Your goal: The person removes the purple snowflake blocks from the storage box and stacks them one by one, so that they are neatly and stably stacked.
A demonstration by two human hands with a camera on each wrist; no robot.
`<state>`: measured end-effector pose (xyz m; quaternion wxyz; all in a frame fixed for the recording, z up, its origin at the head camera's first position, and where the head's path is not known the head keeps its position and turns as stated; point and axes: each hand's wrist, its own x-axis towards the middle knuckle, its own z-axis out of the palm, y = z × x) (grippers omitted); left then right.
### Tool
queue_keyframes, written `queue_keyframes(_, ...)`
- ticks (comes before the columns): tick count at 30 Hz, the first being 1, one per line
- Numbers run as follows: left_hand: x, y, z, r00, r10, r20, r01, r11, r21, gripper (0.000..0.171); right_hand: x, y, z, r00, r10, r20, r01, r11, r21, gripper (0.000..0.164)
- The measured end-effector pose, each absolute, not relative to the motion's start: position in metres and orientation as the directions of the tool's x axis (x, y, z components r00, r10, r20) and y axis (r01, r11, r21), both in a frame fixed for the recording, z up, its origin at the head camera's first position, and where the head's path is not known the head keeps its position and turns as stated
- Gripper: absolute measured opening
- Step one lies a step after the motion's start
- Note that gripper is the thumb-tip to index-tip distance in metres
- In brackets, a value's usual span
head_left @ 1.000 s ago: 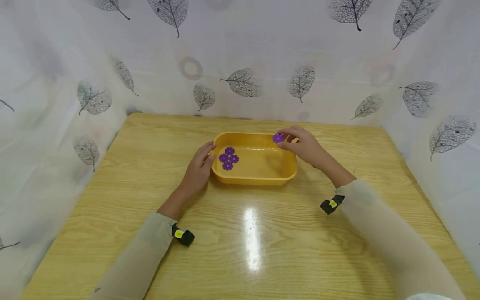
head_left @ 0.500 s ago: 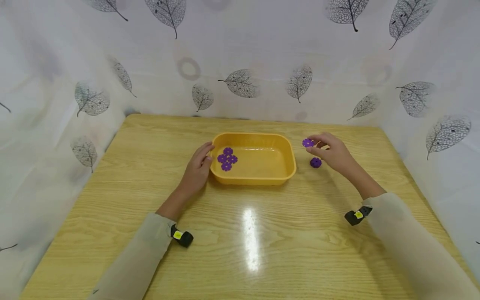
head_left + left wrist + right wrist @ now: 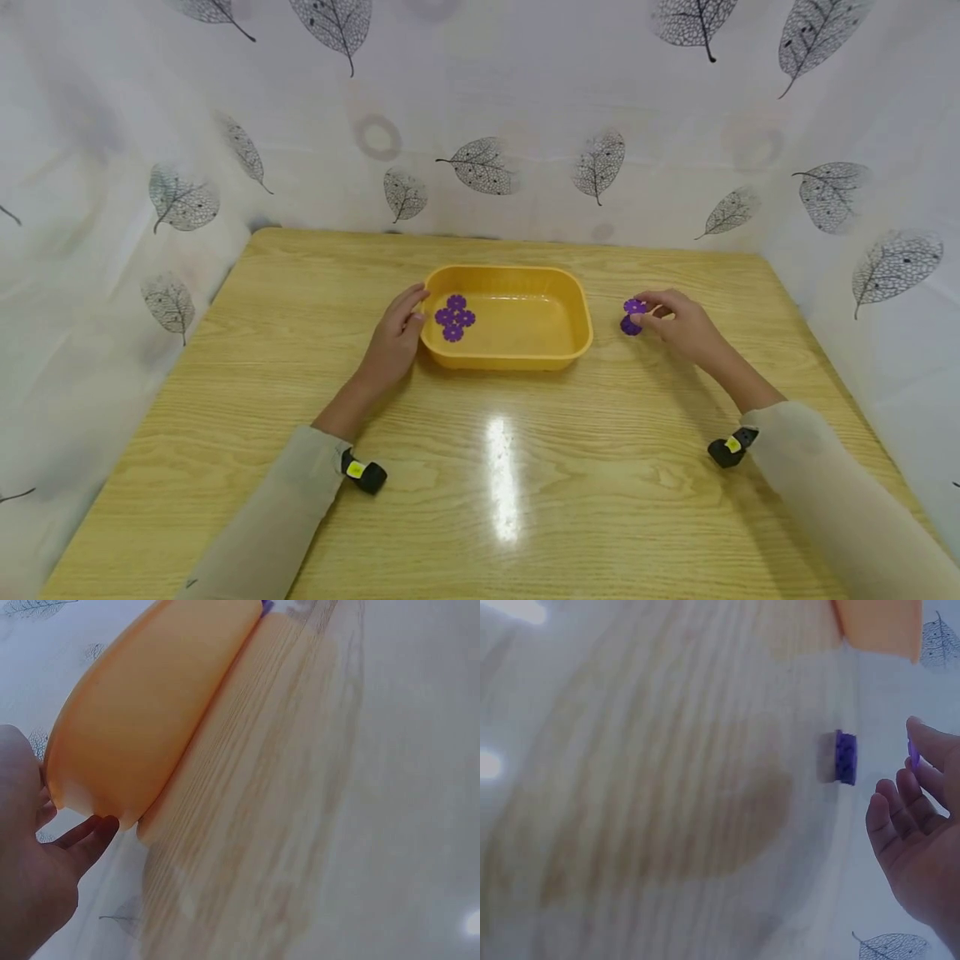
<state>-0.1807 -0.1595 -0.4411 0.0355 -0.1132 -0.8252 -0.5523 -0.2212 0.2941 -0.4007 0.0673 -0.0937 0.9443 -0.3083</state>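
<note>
A yellow plastic tray (image 3: 506,362) stands on the table with several purple flower-shaped discs (image 3: 452,332) lying flat at its left end. My left hand (image 3: 390,346) holds the tray's left end; in the left wrist view its fingertips (image 3: 109,823) touch the outer wall. Right of the tray, my right hand (image 3: 686,333) pinches one purple flower-shaped disc (image 3: 634,306) between thumb and finger. That disc is held just above a short stack of purple discs (image 3: 846,757) on the table. In the right wrist view the held disc shows edge-on, apart from the stack.
The wooden table (image 3: 420,483) reaches forward to a white curtain (image 3: 525,100) printed with leaves, which also hangs at both sides. A bright light reflection (image 3: 502,479) lies on the tabletop in front of the tray.
My right hand has moved right, from over the tray's right rim to above the stack, carrying the purple flower-shaped disc. The stack came into sight. The left hand stays at the tray.
</note>
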Motion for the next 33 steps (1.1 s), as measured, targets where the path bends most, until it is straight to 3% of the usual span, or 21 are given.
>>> queue_keyframes(33,-0.182,-0.162,-0.444,-0.971,0.154,0.182,0.227,0.365,0.903,0.045,-0.225,0.302,-0.425,-0.961,-0.234,-0.148,-0.109,0.811,-0.575,0.055)
